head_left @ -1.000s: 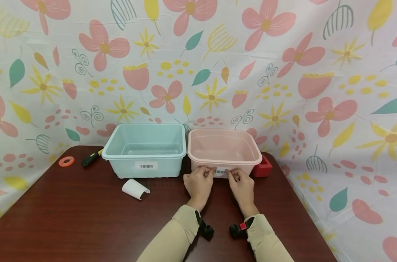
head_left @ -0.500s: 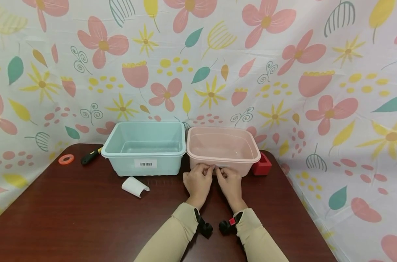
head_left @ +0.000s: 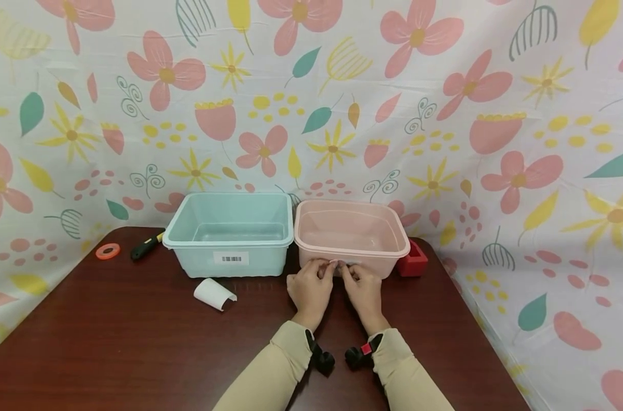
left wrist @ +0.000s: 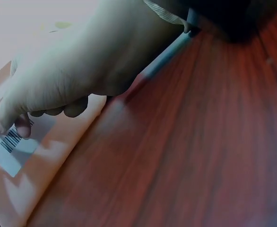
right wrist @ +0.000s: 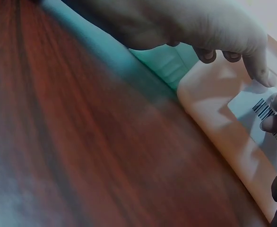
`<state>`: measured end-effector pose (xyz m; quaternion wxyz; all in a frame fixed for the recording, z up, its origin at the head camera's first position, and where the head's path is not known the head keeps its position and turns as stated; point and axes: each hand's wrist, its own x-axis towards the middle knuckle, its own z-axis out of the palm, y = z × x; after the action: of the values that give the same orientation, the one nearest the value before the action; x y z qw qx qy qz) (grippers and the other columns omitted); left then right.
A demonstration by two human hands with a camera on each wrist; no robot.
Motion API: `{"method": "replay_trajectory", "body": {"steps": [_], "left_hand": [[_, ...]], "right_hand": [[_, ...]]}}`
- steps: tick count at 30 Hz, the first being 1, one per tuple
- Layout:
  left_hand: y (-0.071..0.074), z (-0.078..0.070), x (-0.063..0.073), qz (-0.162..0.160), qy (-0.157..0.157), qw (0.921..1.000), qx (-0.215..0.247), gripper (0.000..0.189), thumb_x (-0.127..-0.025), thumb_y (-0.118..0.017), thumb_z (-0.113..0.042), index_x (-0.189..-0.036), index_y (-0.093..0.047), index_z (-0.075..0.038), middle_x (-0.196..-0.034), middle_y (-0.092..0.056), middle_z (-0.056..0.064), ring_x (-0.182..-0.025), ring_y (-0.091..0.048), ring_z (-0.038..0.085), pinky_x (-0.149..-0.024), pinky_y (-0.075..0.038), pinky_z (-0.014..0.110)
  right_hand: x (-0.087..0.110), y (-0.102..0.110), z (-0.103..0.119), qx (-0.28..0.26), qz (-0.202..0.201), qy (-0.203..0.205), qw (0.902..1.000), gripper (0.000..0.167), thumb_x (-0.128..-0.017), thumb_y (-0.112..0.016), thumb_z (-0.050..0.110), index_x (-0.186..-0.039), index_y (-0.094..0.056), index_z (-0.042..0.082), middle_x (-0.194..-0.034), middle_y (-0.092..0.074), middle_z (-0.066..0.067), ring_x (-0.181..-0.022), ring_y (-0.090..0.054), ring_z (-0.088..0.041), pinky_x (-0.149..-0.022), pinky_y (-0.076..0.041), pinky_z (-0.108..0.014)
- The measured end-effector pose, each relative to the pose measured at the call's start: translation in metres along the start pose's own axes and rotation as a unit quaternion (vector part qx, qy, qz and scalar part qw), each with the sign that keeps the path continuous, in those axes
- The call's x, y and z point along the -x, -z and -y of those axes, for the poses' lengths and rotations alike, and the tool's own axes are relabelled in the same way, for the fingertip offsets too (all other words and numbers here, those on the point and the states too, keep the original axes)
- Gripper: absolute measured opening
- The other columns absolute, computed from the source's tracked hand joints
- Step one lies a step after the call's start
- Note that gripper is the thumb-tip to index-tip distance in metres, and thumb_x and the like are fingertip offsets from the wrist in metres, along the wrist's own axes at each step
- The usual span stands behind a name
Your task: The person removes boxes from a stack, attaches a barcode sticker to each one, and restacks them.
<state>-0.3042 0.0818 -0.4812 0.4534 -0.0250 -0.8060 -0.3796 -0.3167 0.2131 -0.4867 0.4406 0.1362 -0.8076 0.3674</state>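
A pink plastic bin (head_left: 352, 225) bears a white barcode label (right wrist: 246, 105) on its front wall, mostly hidden by fingers in the head view. My left hand (head_left: 310, 288) has its thumb and index fingertips at the label's upper part, other fingers curled. Close beside it, my right hand (head_left: 363, 294) also holds thumb and index tips against the label, the thumb over the barcode stripes in the right wrist view. The label's visible part lies flat on the wall. Whether the tips press it or pinch an edge is unclear.
A light-blue bin (head_left: 229, 260) with its own barcode label stands left of the pink one. Before it lies a curved white piece (head_left: 212, 292). A dark-handled tool with yellow (head_left: 146, 248) and an orange ring (head_left: 100, 252) lie far left; a red block-like box (head_left: 413, 265) sits right.
My right hand has moved left, from the label's right end to just beside the left fingertips, covering the barcode in the head view. My left hand stays almost in place.
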Motion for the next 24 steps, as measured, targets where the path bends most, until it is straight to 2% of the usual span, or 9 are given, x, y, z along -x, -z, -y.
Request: {"method": "replay_trajectory", "body": {"steps": [7,17,24], "left_hand": [[-0.0010,0.0000,-0.0016,0.019,0.019,0.9996,0.000,0.017,-0.087,-0.079,-0.040,-0.082,-0.074,-0.025,-0.065,-0.056,-0.012,-0.055,-0.050,0.005,-0.065,-0.036,0.035],[-0.0015,0.0041,-0.0028,-0.002,0.017,0.9998,0.003,0.016,-0.086,-0.081,-0.034,-0.078,-0.072,-0.023,-0.062,-0.056,-0.012,-0.053,-0.050,0.003,-0.065,-0.038,0.036],[-0.0004,0.0010,-0.0035,0.003,0.020,0.9998,0.008,0.016,-0.085,-0.081,-0.033,-0.078,-0.072,-0.022,-0.061,-0.054,-0.012,-0.052,-0.049,0.003,-0.065,-0.038,0.037]], "right_hand": [[-0.0020,0.0047,0.0023,0.000,-0.008,-0.002,1.0000,0.037,-0.087,-0.077,0.008,-0.054,-0.062,0.014,-0.054,-0.055,0.005,-0.048,-0.045,-0.005,-0.045,-0.036,-0.021],[0.0022,0.0050,-0.0006,0.002,-0.026,-0.015,0.9996,0.047,-0.091,-0.073,0.013,-0.050,-0.051,0.021,-0.050,-0.045,0.010,-0.045,-0.038,-0.004,-0.042,-0.030,-0.020],[0.0008,0.0079,0.0006,0.005,-0.033,-0.014,0.9993,0.048,-0.091,-0.073,0.010,-0.049,-0.050,0.021,-0.049,-0.043,0.010,-0.044,-0.036,-0.001,-0.042,-0.029,-0.020]]}}
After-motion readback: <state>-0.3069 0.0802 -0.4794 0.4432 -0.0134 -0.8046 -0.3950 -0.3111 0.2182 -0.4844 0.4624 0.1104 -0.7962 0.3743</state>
